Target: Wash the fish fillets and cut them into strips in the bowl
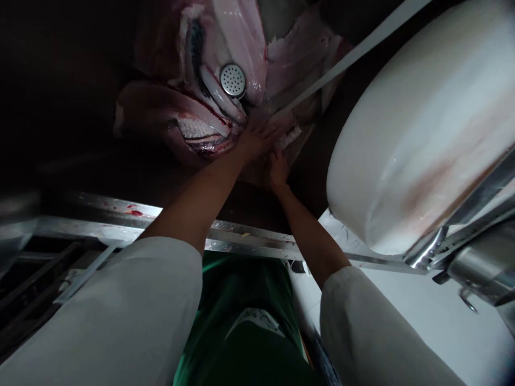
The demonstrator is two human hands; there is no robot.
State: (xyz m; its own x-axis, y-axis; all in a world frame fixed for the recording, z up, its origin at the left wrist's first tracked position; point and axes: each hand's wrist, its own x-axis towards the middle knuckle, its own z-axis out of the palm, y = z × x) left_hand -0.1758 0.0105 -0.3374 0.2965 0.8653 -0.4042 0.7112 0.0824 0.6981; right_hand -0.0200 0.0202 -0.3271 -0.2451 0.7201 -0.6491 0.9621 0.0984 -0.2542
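A large cut-open fish (pixel 225 80), pink and white with dark red patches, lies in a dark sink at the top middle. A round perforated metal drain strainer (pixel 233 80) shows amid the flesh. My left hand (pixel 257 140) reaches in and presses flat on the fish, fingers stretched forward. Just below and right of it, my right hand (pixel 277 170) rests against the fish with its fingers curled and partly hidden in the dim light. Both arms wear white sleeves.
A big round white chopping block (pixel 418 123) fills the right side beside metal fittings (pixel 475 257). The steel sink rim (pixel 241 238) with blood spots runs across the middle. A green apron (pixel 241 300) hangs below. A white strip (pixel 354 53) crosses diagonally above.
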